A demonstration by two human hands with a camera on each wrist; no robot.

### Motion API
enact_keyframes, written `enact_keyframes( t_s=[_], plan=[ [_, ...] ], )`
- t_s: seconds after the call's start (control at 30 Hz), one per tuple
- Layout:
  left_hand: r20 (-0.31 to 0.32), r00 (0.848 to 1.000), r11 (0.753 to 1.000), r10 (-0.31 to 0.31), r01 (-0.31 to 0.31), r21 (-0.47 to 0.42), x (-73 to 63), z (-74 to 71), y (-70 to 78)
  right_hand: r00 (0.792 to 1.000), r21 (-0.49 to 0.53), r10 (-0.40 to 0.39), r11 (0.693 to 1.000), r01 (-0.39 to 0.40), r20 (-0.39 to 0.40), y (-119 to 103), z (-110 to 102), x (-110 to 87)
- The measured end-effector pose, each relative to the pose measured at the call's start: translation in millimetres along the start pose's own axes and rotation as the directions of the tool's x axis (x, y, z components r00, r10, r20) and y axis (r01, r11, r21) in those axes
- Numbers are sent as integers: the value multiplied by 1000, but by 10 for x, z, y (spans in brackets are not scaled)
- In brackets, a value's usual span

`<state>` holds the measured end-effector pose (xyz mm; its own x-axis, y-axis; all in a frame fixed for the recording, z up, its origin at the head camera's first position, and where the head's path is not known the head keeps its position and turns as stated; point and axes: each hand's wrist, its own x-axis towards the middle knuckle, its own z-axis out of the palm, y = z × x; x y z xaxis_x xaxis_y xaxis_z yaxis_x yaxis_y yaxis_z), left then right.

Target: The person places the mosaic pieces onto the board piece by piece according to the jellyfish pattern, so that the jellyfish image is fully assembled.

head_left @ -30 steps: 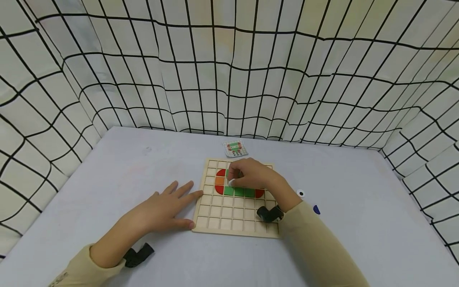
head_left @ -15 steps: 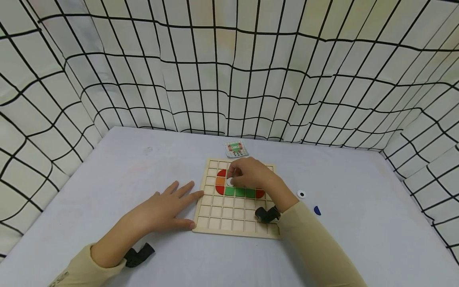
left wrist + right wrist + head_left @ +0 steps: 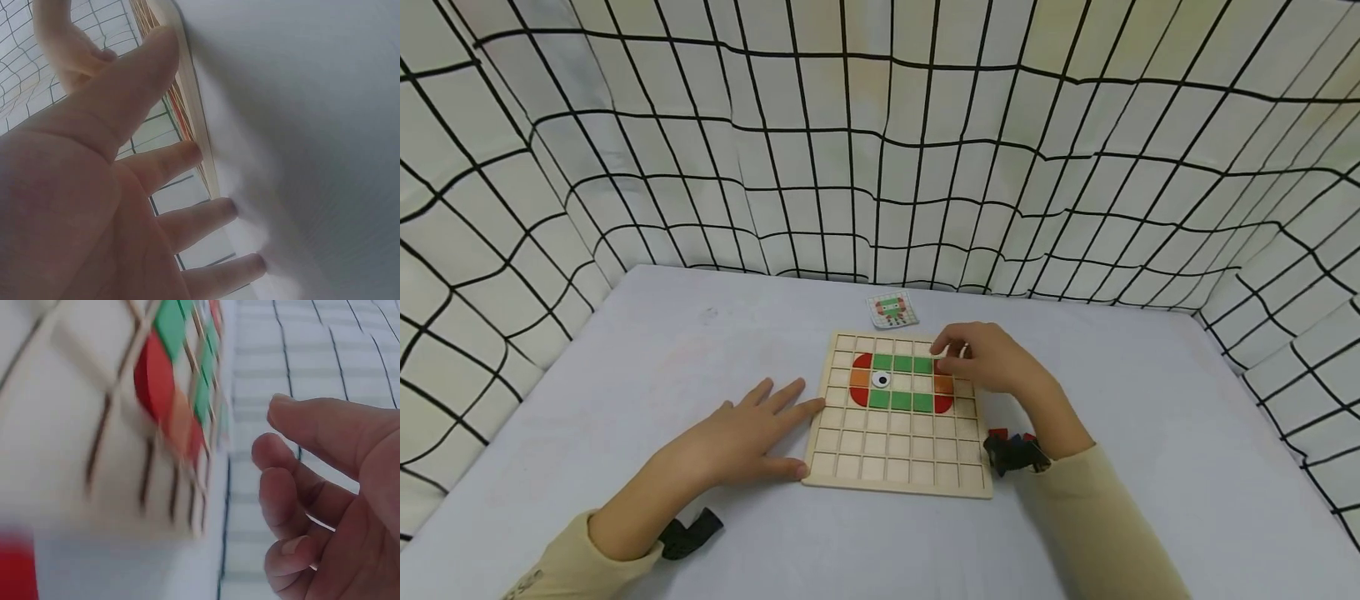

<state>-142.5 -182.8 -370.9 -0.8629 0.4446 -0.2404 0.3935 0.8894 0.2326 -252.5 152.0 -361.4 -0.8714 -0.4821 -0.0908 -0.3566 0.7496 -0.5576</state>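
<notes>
A wooden grid board (image 3: pixel 898 447) lies on the table with a ring of flat tiles: green tiles (image 3: pixel 901 402) along two sides, red curved corners and orange ends. One round white eye piece (image 3: pixel 881 380) with a black pupil sits in a cell inside the ring, at its left. My left hand (image 3: pixel 741 442) lies with fingers spread, thumb and index fingertip at the board's left edge. Over the board's upper right hovers my right hand (image 3: pixel 992 358), fingers loosely bent and holding nothing. In the right wrist view, a gap separates thumb (image 3: pixel 312 422) and fingers.
Beyond the board lies a small printed card (image 3: pixel 892 310) with a similar coloured pattern. Red pieces (image 3: pixel 997 433) peek out by the black band (image 3: pixel 1015 455) on my right wrist. Black-lined white netting (image 3: pixel 880 167) rises around the table's back and sides.
My right hand has let go of the white eye piece, leaving it in the cell, and has moved right, uncovering the upper green tiles. My left hand stays put.
</notes>
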Motion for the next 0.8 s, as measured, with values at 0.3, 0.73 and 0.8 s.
enact_keyframes(
  t_s=[0.3,0.73,0.8],
  plan=[
    [5,1000,1000,4,-4,-3,8,-4,11,986,-53,165,985,-165,1,566,-367,-495],
    [1,1000,1000,-1,1,-12,2,9,-21,969,-37,223,975,-221,104,787,-444,-608],
    [1,1000,1000,2,-2,-19,-3,11,-23,966,-46,236,972,-232,109,797,-424,-606]
  ],
)
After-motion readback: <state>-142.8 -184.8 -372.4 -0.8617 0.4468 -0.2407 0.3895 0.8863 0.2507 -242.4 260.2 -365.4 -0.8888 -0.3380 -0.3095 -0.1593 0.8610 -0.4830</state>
